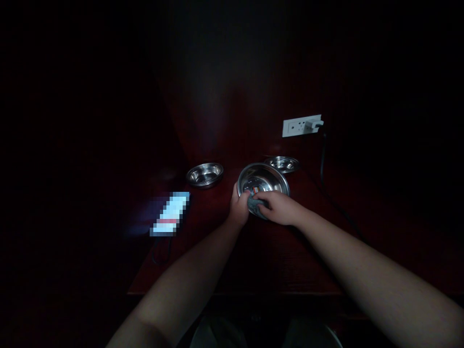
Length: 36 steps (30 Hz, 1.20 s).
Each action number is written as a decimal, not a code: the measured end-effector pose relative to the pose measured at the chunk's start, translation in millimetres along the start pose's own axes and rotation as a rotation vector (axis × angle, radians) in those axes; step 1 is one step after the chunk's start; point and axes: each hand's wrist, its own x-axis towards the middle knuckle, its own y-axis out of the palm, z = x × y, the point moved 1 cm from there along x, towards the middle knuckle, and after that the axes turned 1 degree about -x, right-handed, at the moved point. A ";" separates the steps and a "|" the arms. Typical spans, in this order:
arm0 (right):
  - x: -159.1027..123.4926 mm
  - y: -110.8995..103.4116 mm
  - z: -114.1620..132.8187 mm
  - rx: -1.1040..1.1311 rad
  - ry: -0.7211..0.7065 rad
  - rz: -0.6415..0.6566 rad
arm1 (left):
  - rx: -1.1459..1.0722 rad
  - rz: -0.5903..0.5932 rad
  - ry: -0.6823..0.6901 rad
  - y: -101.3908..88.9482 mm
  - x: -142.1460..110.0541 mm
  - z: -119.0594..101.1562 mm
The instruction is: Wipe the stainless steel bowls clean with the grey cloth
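Observation:
A shiny steel bowl (273, 180) is tilted toward me above the dark red table, with a small orange and white label inside. My left hand (239, 208) grips its near left rim, the thumb over the edge and the other fingers hidden behind the bowl. In my right hand (281, 207) is a grey-green cloth (255, 205), pressed against the bowl's inner wall near the lower rim. The fingers are closed on the cloth.
Another steel bowl (205, 175) stands at the left, and a shallow steel bowl (284, 164) lies behind the held one. A lit phone (170, 215) with a cable is at the table's left edge. A wall socket (302, 126) holds a plug with a black cord (322, 162).

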 end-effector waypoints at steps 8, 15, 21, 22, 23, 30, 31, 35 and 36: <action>0.8 2.9 0.9 0.110 -0.056 -0.113 | -0.025 0.047 -0.024 2.7 -2.1 0.1; 1.0 3.2 -5.5 0.034 -0.110 -0.128 | -0.017 0.096 -0.022 3.4 -5.7 -3.4; 1.2 2.5 -11.0 -0.018 -0.112 -0.059 | -0.011 0.059 0.011 3.4 -4.2 -5.8; 1.2 2.7 -11.5 -0.018 -0.104 -0.054 | -0.006 0.054 0.012 3.0 -4.0 -5.6; 1.2 3.1 -11.9 -0.016 -0.096 -0.050 | -0.003 0.051 0.013 2.6 -3.9 -5.3; -0.6 4.8 -10.2 0.103 -0.048 -0.039 | -0.009 0.055 0.016 0.5 -2.9 -2.7; -0.9 4.3 -9.1 0.117 -0.042 -0.047 | -0.005 0.050 0.012 0.7 -2.7 -3.1; -2.0 0.9 -3.5 0.140 -0.034 -0.097 | 0.015 0.012 0.004 1.6 -2.0 -5.6; -2.3 0.1 -2.0 0.147 -0.036 -0.108 | 0.022 -0.001 0.007 1.7 -2.0 -6.1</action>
